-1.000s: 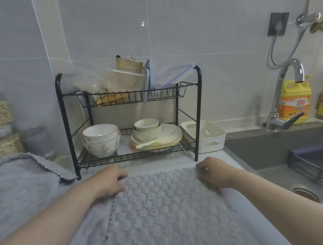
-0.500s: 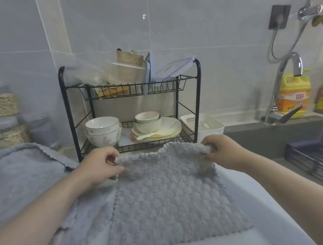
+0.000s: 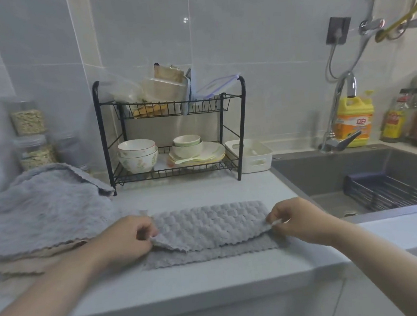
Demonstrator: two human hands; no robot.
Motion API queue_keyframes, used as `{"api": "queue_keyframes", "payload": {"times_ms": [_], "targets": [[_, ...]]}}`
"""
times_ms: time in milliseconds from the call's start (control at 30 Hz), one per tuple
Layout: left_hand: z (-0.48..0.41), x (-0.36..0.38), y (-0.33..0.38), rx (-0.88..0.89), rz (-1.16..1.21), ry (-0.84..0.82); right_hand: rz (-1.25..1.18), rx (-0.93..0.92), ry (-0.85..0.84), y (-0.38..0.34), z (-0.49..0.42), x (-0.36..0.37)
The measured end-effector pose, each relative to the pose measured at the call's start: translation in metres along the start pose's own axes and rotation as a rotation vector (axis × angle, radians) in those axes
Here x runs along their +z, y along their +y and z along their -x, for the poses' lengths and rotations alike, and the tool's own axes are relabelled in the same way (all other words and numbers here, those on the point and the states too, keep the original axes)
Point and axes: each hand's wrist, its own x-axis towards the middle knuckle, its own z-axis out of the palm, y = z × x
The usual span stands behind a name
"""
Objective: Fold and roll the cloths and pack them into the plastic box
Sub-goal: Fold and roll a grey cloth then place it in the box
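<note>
Left hand (image 3: 127, 238): fingers curled, thumb and fingertips pinching the left corner of the upper layer of the grey, bubble-textured microfibre cloth (image 3: 209, 225).

Right hand (image 3: 293, 219): fingers curled, pinching the right corner of the same layer. Both corners are raised slightly off the layer beneath.

The cloth lies flat on the pale grey table (image 3: 193, 192), directly in front of the person. It is doubled over along its far side. The free scalloped edge of the upper layer sits short of the near edge of the lower layer, so a strip of the lower layer shows along the front.

Step in hand, as judged: the first fold. No rolling has begun on this cloth.

The next move calls for:
1. Drawing the pinched edge toward the near edge until the two edges align.
2. Setting the corners down and pressing the layers flat.
3. Folding again or rolling from one end, keeping the roll tight.

A heap of grey fleecy cloths (image 3: 42, 212) lies on the table to the left, unfolded. The white rectangular plastic box (image 3: 252, 162) stands at the back, just beside the right leg of the black wire dish rack (image 3: 241, 129) and near the dark grey sink (image 3: 330, 169). No cloth is visible in it.
</note>
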Motion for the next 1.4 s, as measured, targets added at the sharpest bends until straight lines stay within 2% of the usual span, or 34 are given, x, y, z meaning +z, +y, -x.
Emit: {"api": "queue_keyframes", "payload": {"times_ms": [233,367,467,567,867,967,1067,1200,1400], "targets": [[0.008,0.0,-0.001,0.028,-0.041,-0.089,0.223,-0.055,-0.063,0.002,0.012,0.004],[0.011,0.006,-0.001,0.098,-0.257,-0.16,0.323,-0.086,-0.105,0.002,0.013,0.005],[0.018,0.021,-0.001,0.209,-0.392,-0.107,0.409,-0.173,-0.094,0.002,0.016,0.01],[0.024,0.033,0.0,0.282,-0.419,-0.064,0.383,-0.202,-0.055,0.006,0.017,0.014],[0.019,0.034,-0.019,0.24,-0.373,-0.092,0.244,-0.199,-0.071,0.01,0.017,0.008],[0.022,0.033,-0.014,0.235,-0.316,-0.041,0.242,-0.162,-0.058,0.006,0.017,0.009],[0.03,0.032,0.002,0.208,-0.356,0.019,0.259,-0.147,-0.042,0.004,0.017,0.011],[0.028,0.035,0.003,0.257,-0.394,0.071,0.257,-0.136,-0.034,0.004,0.018,0.011],[0.026,0.034,-0.006,0.197,-0.23,0.019,0.198,-0.15,-0.096,0.01,0.019,0.008]]}}
